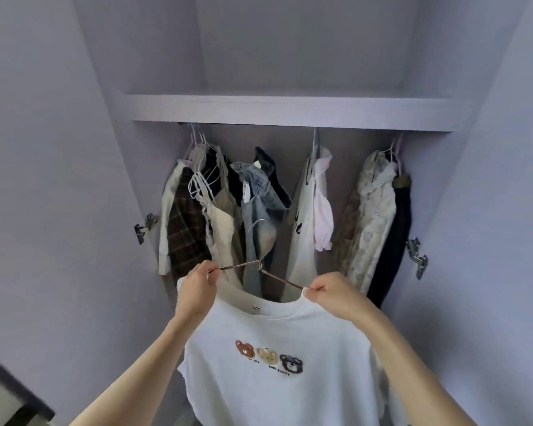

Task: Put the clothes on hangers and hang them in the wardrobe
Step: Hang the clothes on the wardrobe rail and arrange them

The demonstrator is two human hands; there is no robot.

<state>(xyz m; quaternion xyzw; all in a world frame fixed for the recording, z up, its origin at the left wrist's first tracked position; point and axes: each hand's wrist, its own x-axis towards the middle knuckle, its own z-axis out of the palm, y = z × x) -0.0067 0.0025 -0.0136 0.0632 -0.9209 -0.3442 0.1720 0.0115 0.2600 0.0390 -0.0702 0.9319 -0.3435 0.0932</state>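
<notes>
Left hand [197,282]: lower centre-left, fingers curled, pinching the hanger's left arm and the shirt's shoulder.
Right hand [330,292]: lower centre-right, fingertips pinching the hanger's right end at the collar.
Hanger [260,267]: thin metal, between both hands.
White T-shirt [274,358]: three bear faces, draped bottom centre.
Wardrobe [290,113]: open; hung clothes [259,207] under the shelf, frame centre.

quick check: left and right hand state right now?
Left hand: closed, pinching the left arm of the hanger at the white T-shirt shoulder.
Right hand: closed, pinching the hanger's right arm and the shirt collar.
</notes>
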